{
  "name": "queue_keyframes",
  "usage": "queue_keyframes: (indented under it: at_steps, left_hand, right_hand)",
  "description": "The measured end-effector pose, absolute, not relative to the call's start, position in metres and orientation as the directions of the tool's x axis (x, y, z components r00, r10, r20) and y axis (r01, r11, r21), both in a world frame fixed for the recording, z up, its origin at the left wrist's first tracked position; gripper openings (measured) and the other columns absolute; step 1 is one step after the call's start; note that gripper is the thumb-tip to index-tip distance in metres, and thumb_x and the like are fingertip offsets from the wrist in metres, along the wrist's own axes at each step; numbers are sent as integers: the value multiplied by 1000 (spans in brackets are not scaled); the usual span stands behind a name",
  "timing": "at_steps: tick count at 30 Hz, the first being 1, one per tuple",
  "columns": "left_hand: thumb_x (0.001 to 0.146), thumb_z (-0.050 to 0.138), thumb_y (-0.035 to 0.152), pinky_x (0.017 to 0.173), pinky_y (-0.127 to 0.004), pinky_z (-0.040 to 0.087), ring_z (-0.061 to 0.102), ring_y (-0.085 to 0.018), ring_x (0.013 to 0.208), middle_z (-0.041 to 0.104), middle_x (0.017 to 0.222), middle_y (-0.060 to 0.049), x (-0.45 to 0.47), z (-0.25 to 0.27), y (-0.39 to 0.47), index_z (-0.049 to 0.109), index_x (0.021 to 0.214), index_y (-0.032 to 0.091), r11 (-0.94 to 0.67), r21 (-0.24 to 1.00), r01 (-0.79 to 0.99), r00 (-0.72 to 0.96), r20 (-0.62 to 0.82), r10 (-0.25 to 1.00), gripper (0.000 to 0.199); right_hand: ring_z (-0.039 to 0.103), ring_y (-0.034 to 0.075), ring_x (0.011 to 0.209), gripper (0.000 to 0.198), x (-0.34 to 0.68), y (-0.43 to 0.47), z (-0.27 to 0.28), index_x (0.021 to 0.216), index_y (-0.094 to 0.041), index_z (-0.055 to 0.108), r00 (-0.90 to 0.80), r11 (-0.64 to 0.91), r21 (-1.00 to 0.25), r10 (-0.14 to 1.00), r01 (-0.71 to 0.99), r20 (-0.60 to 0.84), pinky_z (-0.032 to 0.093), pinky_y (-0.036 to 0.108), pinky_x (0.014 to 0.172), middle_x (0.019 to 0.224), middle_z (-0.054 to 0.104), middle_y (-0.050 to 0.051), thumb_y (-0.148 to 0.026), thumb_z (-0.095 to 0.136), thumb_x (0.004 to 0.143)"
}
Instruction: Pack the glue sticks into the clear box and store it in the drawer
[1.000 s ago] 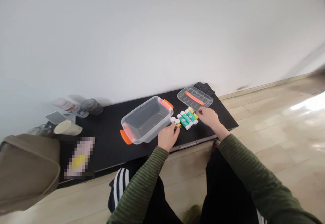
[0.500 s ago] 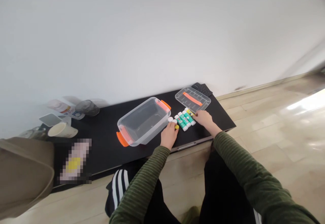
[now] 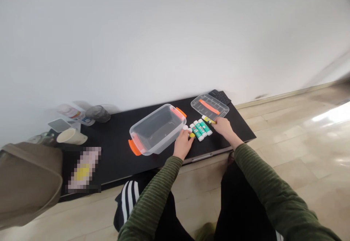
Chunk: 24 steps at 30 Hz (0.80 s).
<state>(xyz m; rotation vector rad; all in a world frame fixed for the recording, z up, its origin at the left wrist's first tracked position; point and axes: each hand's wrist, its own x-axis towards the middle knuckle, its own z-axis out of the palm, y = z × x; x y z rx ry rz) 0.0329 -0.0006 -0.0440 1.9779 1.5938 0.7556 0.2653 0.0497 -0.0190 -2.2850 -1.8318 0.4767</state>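
Three green-and-white glue sticks (image 3: 200,129) lie side by side on the black table. Just beyond them, my right hand (image 3: 222,127) pinches a yellow glue stick (image 3: 207,119) with a white end, held near the lid's front edge. My left hand (image 3: 182,144) is curled around a small yellow round-topped piece (image 3: 192,135). White round tops (image 3: 185,127) show beside its fingers; what lies under that hand is hidden. Left of it stands a clear plastic box (image 3: 157,128), uncovered, with orange latches. Its clear lid (image 3: 210,106), with an orange handle, lies flat at the right.
A black dotted object (image 3: 222,97) rests behind the lid against the wall. At the left are a paper cup (image 3: 71,136), a white bottle (image 3: 73,114), a dark grey lump (image 3: 97,113) and a blurred pink item. Another person's brown sleeve (image 3: 30,182) enters at the left.
My right hand has shifted the yellow glue stick away from the green ones, toward the lid. The left hand stays by the white tops. The whole view has moved slightly.
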Motion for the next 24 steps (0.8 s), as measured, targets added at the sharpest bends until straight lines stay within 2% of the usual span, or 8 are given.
queue_keyframes:
  at_steps: [3,6,9,11,13,16,20,24]
  left_hand:
    - [78,65,18,73,-29,48,56,-12,70,58,99,-4,34,-40,-2,61,93,19,-144,868,476,98,110,989,15]
    - [76,72,25,63,-25,49,59,-10,67,62,94,-4,38,-38,-6,60,91,17,87,996,21,49,-88,995,21]
    - [78,73,26,64,-21,51,67,-12,75,67,89,-5,39,-36,-10,59,91,16,322,818,-477,70,-330,941,22]
    - [79,72,22,70,-20,53,70,-13,84,70,93,-6,39,-33,-12,60,88,15,369,666,-649,94,-411,907,16]
    - [81,71,20,76,-21,55,70,-14,91,72,97,-8,38,-29,-14,62,87,14,380,587,-715,114,-438,892,12]
    - [83,69,19,83,-24,56,71,-15,94,73,98,-8,37,-23,-14,65,91,13,371,566,-736,130,-420,898,10]
    - [82,71,19,92,-31,55,71,-13,87,73,95,-5,37,-21,-14,67,97,15,328,620,-713,104,-370,923,16]
    - [78,75,21,99,-36,52,70,-14,91,73,102,-4,34,-23,-13,69,99,17,288,700,-654,65,-328,943,22]
  right_hand:
    - [70,21,84,15,273,46,-12,88,-17,69,205,-240,-536,971,809,-125,50,27,75,85,74,7,-28,62,81]
    - [70,16,72,17,279,39,-9,90,-18,67,135,-189,-798,982,572,-135,53,26,70,84,74,4,-27,68,76]
    - [70,17,75,25,280,28,-7,89,-18,66,-26,-102,-940,993,325,-117,56,28,71,84,74,4,-33,74,71]
    - [70,18,77,30,278,20,-4,89,-17,66,-121,-73,-968,987,241,-104,57,30,74,85,74,4,-38,76,69]
    - [70,18,79,32,274,12,-1,90,-18,67,-183,-57,-971,978,233,-101,57,31,77,86,74,4,-39,77,69]
    - [70,18,82,31,266,3,2,93,-18,68,-217,-33,-953,971,302,-102,56,32,81,88,74,4,-38,76,70]
    - [70,18,82,27,256,-3,5,95,-18,69,-227,30,-915,972,401,-67,55,31,81,88,74,3,-34,73,73]
    - [69,17,83,25,250,-5,9,98,-20,71,-199,100,-882,980,460,7,54,29,80,94,73,2,-31,69,76]
